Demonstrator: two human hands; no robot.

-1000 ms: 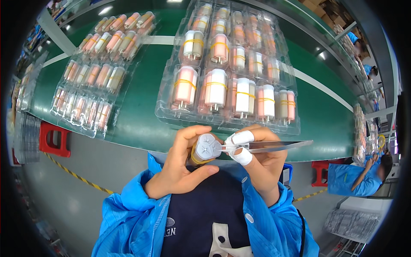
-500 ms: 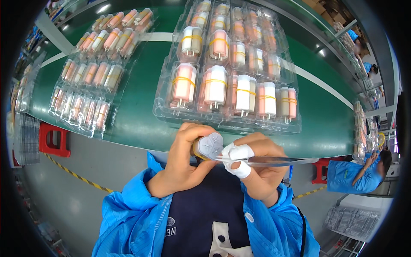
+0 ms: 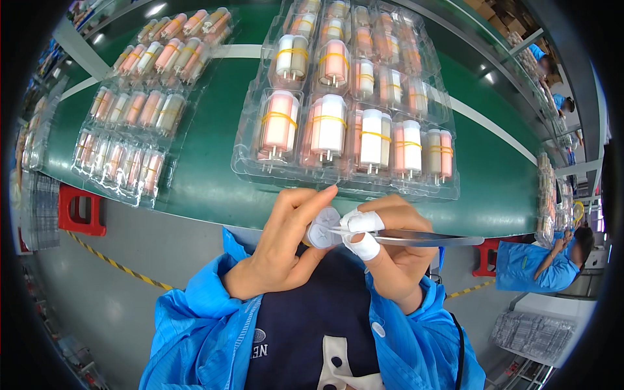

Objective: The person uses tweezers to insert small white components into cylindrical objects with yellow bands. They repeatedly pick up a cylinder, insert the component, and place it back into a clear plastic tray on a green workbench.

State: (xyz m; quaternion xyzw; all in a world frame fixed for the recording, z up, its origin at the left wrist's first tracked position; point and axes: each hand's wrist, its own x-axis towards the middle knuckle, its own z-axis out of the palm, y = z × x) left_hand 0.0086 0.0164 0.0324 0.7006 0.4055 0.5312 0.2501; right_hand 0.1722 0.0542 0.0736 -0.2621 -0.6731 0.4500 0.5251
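My left hand (image 3: 276, 244) is closed around a bundle of cylinders whose round grey end faces (image 3: 322, 230) point up toward the right. Its index finger reaches past the top of the bundle. Metal tweezers (image 3: 448, 240) are pinched in my right hand (image 3: 400, 250), and white wraps cover its thumb and a fingertip. The tweezers' tips meet the grey end face or lie just over it; I cannot tell whether they grip anything. Beyond both hands stands a clear plastic tray (image 3: 286, 177) with pink, white and grey cylinder bundles, yellow bands around them and small prongs at their lower ends.
The trays lie on a green worktable (image 3: 208, 198). More clear trays (image 3: 133, 138) of banded cylinders are at the left. Red stools (image 3: 83, 209) stand below the table edge. A co-worker in blue (image 3: 539, 266) sits at the far right, near stacked trays (image 3: 530, 335).
The bundle has turned and shifted slightly right in my left hand, whose index finger is now more stretched out. The tweezers stay in my right hand, tips still at the grey end.
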